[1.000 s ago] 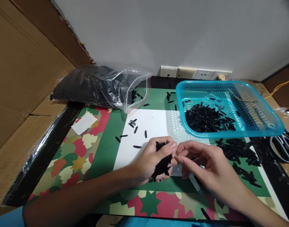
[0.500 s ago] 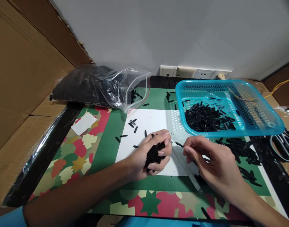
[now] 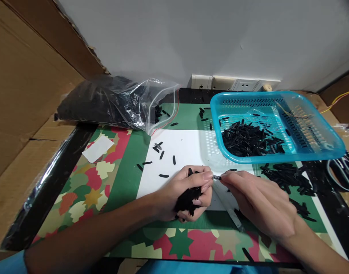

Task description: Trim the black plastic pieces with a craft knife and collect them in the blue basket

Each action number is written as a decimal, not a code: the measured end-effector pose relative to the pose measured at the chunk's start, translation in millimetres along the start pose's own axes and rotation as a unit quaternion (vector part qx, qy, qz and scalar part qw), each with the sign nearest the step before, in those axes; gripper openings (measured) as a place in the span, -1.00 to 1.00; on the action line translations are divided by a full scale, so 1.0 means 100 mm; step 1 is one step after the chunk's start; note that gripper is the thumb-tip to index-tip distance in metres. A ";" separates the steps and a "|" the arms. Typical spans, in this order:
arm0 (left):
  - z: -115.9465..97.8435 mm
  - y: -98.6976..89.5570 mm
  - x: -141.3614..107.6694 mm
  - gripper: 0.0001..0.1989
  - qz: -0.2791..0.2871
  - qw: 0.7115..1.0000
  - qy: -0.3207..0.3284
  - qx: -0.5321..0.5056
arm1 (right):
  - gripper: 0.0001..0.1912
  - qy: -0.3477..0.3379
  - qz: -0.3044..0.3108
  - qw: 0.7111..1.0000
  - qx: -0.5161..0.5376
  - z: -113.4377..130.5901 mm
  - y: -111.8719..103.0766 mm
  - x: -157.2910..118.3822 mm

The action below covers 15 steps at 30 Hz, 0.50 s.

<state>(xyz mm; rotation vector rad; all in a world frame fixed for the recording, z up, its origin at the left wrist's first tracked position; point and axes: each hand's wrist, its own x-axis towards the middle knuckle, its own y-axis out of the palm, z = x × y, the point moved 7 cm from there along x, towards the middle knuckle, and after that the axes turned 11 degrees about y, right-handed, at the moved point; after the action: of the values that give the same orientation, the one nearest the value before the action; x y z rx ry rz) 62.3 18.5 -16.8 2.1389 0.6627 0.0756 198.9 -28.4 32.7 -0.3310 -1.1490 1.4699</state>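
Observation:
My left hand [image 3: 191, 194] is closed around a bunch of small black oblong pieces [image 3: 188, 201], which show between the fingers and palm. Its thumb and forefinger pinch one end of a single thin black piece [image 3: 216, 177] with light spots along it. The fingertips of my right hand [image 3: 257, 198] grip the other end, so the piece spans the small gap between both hands. Below it, a narrow translucent strip [image 3: 230, 213] lies slanting on the white sheet [image 3: 188, 146]. Several loose black pieces [image 3: 163, 176] are scattered on the sheet left of my hands.
A blue plastic basket [image 3: 283, 158] holding a heap of black pieces stands at the back right. Behind my left hand lies a clear zip bag [image 3: 106, 104] full of black material. More pieces [image 3: 288, 177] and scissors [image 3: 341, 173] are at right. Cardboard [image 3: 26, 76] rises at left.
My right hand has moved left and my left hand slightly right and down, bringing them together. The black piece from my right hand is now pinched by both.

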 end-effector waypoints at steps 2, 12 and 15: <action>-0.01 0.00 0.00 -0.64 0.000 1.000 -0.001 0.001 | -0.64 -0.005 -0.004 1.000 0.009 0.02 -0.01 0.03; -0.01 0.03 -0.02 -0.63 0.014 1.000 0.002 -0.007 | -0.87 0.055 -0.060 0.994 0.073 0.10 -0.15 0.22; 0.00 0.03 -0.03 -0.61 0.012 1.000 -0.010 -0.001 | -0.88 0.073 -0.061 0.991 0.093 0.07 -0.15 0.19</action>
<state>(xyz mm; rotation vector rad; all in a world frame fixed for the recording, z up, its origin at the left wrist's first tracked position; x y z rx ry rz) 60.8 15.8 -14.3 2.1437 0.6260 0.0666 197.3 -16.9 55.4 -0.2315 -0.8927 1.4087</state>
